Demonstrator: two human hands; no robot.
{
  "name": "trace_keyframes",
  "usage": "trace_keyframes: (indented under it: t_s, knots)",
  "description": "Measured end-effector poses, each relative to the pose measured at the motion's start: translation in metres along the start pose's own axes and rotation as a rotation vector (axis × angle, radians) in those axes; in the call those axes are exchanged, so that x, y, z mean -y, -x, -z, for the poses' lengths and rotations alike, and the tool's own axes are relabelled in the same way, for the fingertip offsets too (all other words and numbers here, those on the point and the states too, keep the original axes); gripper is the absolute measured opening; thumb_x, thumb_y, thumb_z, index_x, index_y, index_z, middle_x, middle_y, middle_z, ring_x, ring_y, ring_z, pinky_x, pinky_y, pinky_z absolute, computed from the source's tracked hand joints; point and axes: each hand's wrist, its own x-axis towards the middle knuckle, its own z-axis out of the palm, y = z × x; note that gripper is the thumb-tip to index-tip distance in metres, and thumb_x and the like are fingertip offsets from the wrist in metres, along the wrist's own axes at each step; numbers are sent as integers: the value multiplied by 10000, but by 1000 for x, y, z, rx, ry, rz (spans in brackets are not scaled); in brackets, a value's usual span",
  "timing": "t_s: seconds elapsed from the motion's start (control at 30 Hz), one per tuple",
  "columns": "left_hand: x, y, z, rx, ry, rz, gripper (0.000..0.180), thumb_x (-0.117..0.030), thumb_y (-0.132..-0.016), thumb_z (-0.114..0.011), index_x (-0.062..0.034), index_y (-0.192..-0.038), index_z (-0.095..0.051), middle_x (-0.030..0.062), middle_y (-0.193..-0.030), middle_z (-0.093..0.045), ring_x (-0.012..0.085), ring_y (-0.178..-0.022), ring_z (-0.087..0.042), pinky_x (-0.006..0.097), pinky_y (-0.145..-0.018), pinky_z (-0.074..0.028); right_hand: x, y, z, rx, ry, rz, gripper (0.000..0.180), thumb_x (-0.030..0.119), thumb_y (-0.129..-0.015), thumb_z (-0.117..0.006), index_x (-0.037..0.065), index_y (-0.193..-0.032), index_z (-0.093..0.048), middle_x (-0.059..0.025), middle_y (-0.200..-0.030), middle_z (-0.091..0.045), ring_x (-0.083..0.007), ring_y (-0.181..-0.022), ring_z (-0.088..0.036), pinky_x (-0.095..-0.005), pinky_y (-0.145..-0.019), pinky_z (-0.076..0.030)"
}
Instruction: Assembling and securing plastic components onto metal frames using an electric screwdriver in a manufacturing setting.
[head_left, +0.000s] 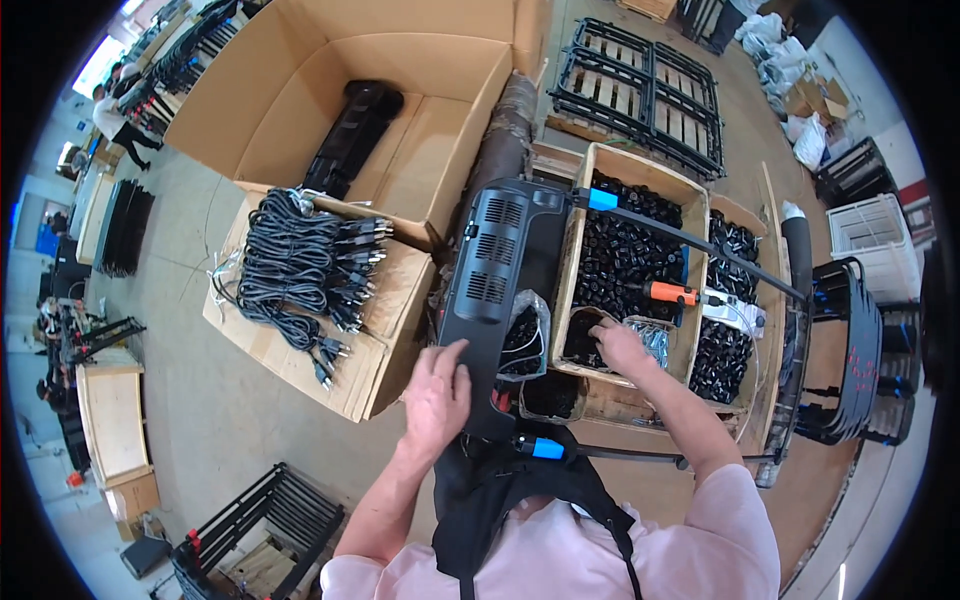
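Observation:
In front of me lies a long black plastic housing (490,265) with vent slots, joined to a dark frame with blue sleeves at its corners. My left hand (438,395) rests along its near left edge, fingers stretched and holding nothing. My right hand (622,348) dips into a small bin of dark parts (580,340) at the near corner of a wooden crate (569,245). Its fingertips are bent together among the parts; whatever they pinch is hidden. Silver screws (655,340) lie beside that hand. An orange and black power screwdriver (672,293) lies across the crate, over black caps (630,235).
Bundled black power cords (305,260) sit on cardboard at the left. Behind them, an open carton (420,130) holds another black housing (355,135). A bag of small parts (522,340) hangs by the housing. Metal frames (640,90) lie on pallets beyond; people (115,118) stand far left.

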Motion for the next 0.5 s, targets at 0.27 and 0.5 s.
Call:
trace_keyframes:
  t_s: [0.27, 0.5]
  knots:
    - [-54, 4, -136, 366, 627, 277, 273, -140, -1047, -615, -18, -1282, -680, 122, -1088, -715, 202, -973, -685, 335, -904, -550, 13, -30, -31, 62, 248, -54, 281, 171, -1047, -484, 63, -1198, -695, -215, -1155, -669, -322, -994, -737, -402, -784, -618]
    - [-67, -28, -216, 599, 950, 720, 413, -309, -1104, -590, -18, -1397, -594, 81, -1213, -671, 164, -1101, -639, 324, -965, -533, -13, -50, -43, 283, 98, -73, 331, 288, -996, -561, 71, -1193, -713, -232, -1136, -723, -363, -1029, -746, -437, -832, -614]
